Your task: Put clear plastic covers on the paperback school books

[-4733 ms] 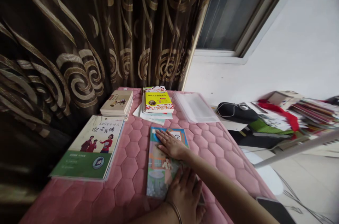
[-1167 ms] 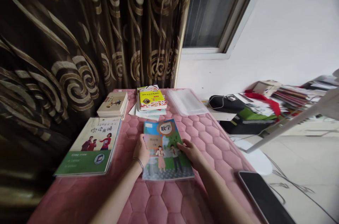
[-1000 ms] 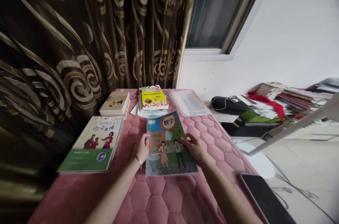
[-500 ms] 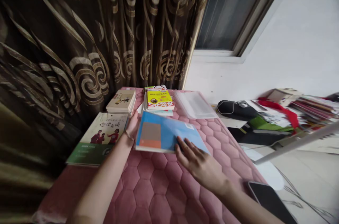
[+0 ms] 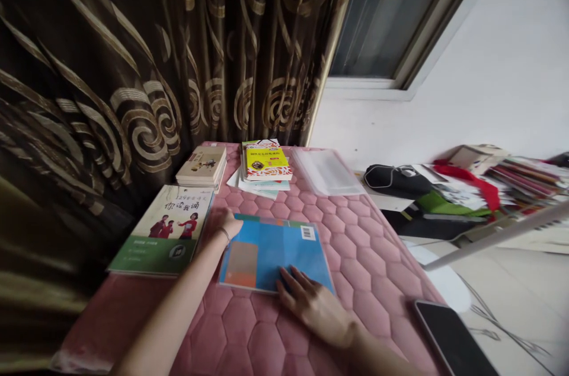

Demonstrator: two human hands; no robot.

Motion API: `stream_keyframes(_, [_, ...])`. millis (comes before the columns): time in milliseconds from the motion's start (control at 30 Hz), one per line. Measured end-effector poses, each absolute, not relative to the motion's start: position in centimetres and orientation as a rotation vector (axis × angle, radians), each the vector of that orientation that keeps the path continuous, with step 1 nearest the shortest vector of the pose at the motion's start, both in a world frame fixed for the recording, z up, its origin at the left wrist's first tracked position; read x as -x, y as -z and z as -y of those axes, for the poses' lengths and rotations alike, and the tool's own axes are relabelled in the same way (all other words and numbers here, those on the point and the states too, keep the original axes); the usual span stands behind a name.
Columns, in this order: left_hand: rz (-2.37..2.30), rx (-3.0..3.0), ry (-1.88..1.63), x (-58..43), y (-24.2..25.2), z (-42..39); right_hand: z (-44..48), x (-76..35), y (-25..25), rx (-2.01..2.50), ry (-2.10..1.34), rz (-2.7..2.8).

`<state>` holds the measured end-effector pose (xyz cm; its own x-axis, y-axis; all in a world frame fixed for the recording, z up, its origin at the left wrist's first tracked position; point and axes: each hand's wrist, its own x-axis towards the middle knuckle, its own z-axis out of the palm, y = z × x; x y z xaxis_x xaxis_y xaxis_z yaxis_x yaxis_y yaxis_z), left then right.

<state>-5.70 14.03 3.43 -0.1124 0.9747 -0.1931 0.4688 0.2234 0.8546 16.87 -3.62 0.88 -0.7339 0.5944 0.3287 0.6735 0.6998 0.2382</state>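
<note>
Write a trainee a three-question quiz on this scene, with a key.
1. Multiple choice: at which corner of the blue book is the left grip?
A) near right
B) far left
C) far right
2. True or false: the right grip is raised clear of the blue book.
3. Fill in: the green book's cover shows ____ figures.

Key: 1. B. 2. False; its fingers rest on the blue book. 3. three.

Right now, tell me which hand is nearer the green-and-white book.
Left: the left hand is just right of the green-and-white book; the right hand is farther right, on the blue book.
</note>
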Motion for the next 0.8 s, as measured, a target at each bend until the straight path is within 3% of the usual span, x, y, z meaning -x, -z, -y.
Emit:
stream_keyframes(167, [-1.827, -1.788, -0.719, 3.8, -4.6, -11.2, 3.9, -17.5, -1.4, 1.015, 0.431, 2.705])
stream_keyframes(333, [-1.222, -2.638, -0.176, 1.4, -3.6, -8.9, 3.9, -17.9, -1.9, 1.014, 0.401, 2.739])
stream_keyframes(567, [-1.220, -2.675, -0.101, 2.0, -2.1, -9.5, 4.2, -18.1, -1.9, 1.046, 0.290, 2.694])
stream_keyframes(800, [-1.634, -2.518, -0.221, 4.1, -2.5, -9.8, 4.0, -17.9, -1.8, 1.070, 0.202, 2.625])
